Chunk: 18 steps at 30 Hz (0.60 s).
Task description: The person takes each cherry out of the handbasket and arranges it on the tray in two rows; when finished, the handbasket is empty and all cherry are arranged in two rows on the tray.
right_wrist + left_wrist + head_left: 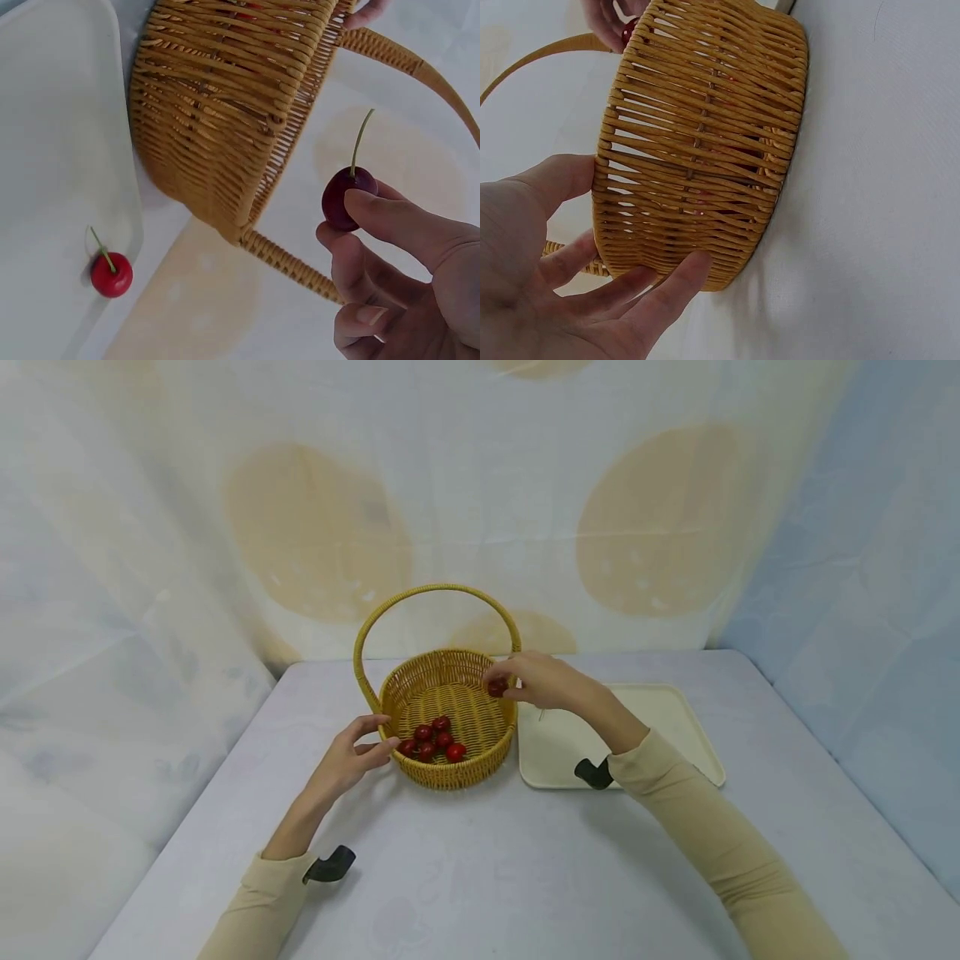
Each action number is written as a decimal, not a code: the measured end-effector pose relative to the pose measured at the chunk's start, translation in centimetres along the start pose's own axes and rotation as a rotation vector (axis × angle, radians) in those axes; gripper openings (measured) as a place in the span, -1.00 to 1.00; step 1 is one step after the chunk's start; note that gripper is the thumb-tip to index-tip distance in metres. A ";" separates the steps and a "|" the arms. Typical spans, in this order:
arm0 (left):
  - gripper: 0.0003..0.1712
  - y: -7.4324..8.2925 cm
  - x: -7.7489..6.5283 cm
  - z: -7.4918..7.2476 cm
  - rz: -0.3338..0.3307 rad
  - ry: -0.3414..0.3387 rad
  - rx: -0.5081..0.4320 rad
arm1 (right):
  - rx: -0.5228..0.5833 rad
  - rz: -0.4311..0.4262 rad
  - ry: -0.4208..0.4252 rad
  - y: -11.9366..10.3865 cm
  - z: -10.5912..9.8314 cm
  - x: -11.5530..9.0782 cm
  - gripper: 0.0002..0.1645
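A yellow wicker basket (447, 777) with an arched handle stands in the middle of the table, several red cherries (423, 732) gathered at its near left inside. Over the basket's right rim, my right hand (420, 262) pinches a dark red cherry (346, 201) between thumb and fingers, stem pointing up in the right wrist view. My left hand (356, 752) touches the left side of the basket; its thumb (566, 178) meets the rim, and the extended fingers lie along the wicker wall. The left wrist view shows the basket's outer wall (697, 142).
A cream tray (693, 735) lies right of the basket, partly behind my right arm. On it, near an edge, rests one bright red cherry (112, 275) with a green stem. A patterned curtain (480, 510) hangs behind the pale table (465, 877).
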<state>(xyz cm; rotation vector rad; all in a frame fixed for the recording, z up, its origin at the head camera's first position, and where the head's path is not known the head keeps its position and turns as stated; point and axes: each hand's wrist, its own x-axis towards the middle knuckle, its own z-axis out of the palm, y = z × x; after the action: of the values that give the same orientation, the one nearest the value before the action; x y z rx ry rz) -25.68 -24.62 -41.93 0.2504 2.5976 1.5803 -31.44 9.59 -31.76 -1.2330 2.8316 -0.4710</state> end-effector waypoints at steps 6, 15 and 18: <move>-0.20 0.0 0.1 0.0 -0.003 -0.004 -0.008 | 0.056 0.004 0.016 1.1 -0.5 -1.5 -0.63; -0.22 -0.3 0.3 -0.1 0.008 -0.006 -0.011 | 0.052 0.086 0.045 3.8 -0.6 -4.0 -0.61; -0.22 -0.2 0.2 -0.1 0.015 -0.005 -0.010 | 0.049 0.083 0.045 4.9 -0.4 -4.4 -0.61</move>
<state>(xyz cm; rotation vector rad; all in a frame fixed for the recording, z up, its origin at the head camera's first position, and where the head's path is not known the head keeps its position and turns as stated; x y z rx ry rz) -25.95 -24.72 -42.09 0.2742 2.5891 1.5953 -31.92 15.99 -33.24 -1.1051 2.8764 -0.5678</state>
